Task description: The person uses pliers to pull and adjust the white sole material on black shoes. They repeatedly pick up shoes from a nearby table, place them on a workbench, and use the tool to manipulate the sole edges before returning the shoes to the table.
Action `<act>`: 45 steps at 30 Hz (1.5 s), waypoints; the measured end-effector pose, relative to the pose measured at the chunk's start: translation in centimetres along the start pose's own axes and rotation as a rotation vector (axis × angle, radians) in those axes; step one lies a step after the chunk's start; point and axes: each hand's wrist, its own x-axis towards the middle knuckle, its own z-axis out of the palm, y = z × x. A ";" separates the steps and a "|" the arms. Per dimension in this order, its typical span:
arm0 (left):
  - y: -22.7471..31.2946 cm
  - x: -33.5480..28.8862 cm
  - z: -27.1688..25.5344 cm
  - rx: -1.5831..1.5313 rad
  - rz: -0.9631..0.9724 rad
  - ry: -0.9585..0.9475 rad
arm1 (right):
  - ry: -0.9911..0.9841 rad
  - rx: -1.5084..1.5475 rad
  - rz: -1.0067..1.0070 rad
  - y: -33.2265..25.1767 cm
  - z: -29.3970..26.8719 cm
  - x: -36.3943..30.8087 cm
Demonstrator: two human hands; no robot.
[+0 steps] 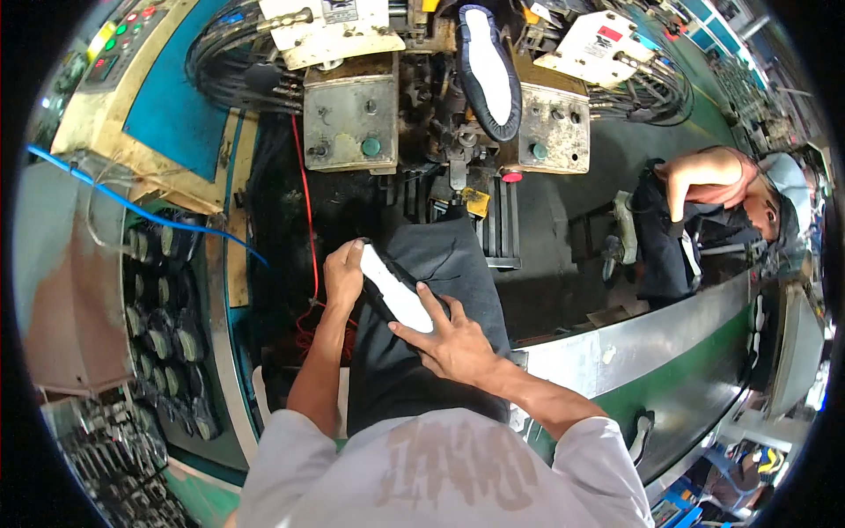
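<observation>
Over my lap I hold a shoe upper (396, 290) with its white bottom facing up and a black edge around it. My left hand (344, 275) grips its far left end, fingers closed round the rim. My right hand (453, 339) lies across the nearer end, thumb and fingers spread over the white bottom and the side. Ahead of me a second shoe upper (489, 75), dark with a white bottom, sits sole up on the machine (453, 167). Neither hand touches that one.
Grey control boxes (351, 132) with green buttons flank the machine; a red button (510, 177) sticks out at right. A blue hose (132, 209) crosses at left beside a rack of dark shoes (163, 326). At right runs a green conveyor (687, 387); another person (704, 202) sits beyond it.
</observation>
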 end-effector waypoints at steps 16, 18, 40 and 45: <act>0.4 -2.2 2.8 -0.078 0.066 0.083 | 0.020 0.032 0.039 -0.4 2.2 -2.8; 0.1 -1.8 2.6 -0.069 0.103 0.063 | 0.006 0.016 0.058 -0.8 1.8 -2.6; -2.8 -1.7 4.0 -0.355 0.310 0.113 | -0.003 0.012 0.023 -2.2 2.7 -2.4; 0.2 -1.7 1.3 -0.401 0.291 0.025 | 0.095 0.224 0.178 -1.2 2.0 -1.9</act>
